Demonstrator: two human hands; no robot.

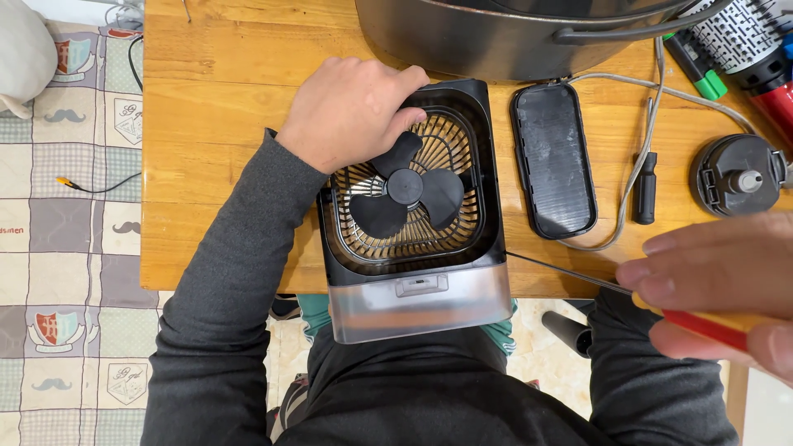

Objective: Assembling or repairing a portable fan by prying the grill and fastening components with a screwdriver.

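Observation:
A small black desk fan (pixel 413 281) lies on its back at the near edge of a wooden table (pixel 223 165), its three-blade black propeller (pixel 406 190) bare over the rear grille. My left hand (pixel 351 111) rests on the fan's upper left corner, fingers curled over the housing rim next to a blade. My right hand (pixel 719 285), blurred and close to the camera at the right, grips a screwdriver with a red handle (pixel 702 328). Its thin metal shaft (pixel 570 272) points left and its tip touches the fan's right side.
A black oblong cover panel (pixel 553 161) lies right of the fan. Beyond it are a black-handled screwdriver (pixel 644 190), a grey cable (pixel 661 91), a round black motor part (pixel 735 175), a large dark metal pot (pixel 512 33), a green marker (pixel 698 70) and a hair-brush roller (pixel 743 33). A patchwork mat (pixel 70 248) covers the floor on the left.

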